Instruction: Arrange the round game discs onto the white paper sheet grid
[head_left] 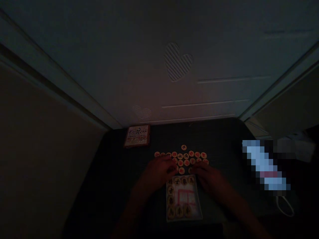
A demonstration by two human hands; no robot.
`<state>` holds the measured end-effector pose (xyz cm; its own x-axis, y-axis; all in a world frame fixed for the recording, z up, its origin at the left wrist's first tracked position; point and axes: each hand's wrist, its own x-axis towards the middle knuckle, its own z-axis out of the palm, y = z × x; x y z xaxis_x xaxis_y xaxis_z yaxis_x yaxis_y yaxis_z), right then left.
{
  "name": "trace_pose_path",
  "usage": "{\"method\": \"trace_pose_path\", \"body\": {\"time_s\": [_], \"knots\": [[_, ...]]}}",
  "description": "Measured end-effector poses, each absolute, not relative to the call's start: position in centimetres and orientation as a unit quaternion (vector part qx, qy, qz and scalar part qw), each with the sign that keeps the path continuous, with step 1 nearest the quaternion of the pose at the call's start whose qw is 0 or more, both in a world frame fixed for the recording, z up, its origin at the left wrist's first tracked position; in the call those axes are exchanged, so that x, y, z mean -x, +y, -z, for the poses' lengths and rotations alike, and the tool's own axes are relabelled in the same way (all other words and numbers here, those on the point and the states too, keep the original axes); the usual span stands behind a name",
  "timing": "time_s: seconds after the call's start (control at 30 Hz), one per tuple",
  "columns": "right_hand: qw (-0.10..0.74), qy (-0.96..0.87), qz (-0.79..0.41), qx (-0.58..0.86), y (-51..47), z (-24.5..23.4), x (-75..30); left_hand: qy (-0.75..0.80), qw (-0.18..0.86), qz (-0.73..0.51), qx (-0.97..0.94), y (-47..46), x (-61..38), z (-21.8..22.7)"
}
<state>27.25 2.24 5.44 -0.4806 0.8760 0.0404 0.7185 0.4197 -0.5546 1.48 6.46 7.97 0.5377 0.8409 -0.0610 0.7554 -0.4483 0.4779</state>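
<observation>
Round Chinese chess pieces [186,162] lie in rows on the dark table, some marked in red and some in black. My left hand [159,169] curves in over the left end of the rows, fingers bent and thumb close to them; what they hold, if anything, is hidden. At the right end, my right hand [205,172] has its bent fingertips on a piece [190,170] in the nearest row. Just below both hands is a pale tray [196,217] with several black-marked pieces along its top, left and bottom sides.
A square box [137,136] with printed characters sits at the back left of the dark table [219,139]. One lone piece [183,147] lies behind the rows. To the right is a bright, blurred-out object [265,166] with a white loop [285,207]. A white panel [214,93] rises behind.
</observation>
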Motion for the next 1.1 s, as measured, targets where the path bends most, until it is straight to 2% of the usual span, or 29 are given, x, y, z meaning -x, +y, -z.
{"method": "trace_pose_path", "body": {"time_s": [0.43,0.73,1.1], "knots": [[0.195,-0.824,-0.219,0.484,2.1,-3.8,-28.1,0.492,0.171,-0.015,-0.854,6.9,-2.9,-9.4],[0.189,-0.814,-0.233,0.497,1.8,-4.1,-27.9,0.526,0.165,-0.025,-0.834,6.4,-3.0,-10.3],[0.192,-0.821,-0.226,0.488,1.6,-3.3,-28.0,0.552,0.168,0.024,-0.817,6.7,-4.4,-9.8]]}}
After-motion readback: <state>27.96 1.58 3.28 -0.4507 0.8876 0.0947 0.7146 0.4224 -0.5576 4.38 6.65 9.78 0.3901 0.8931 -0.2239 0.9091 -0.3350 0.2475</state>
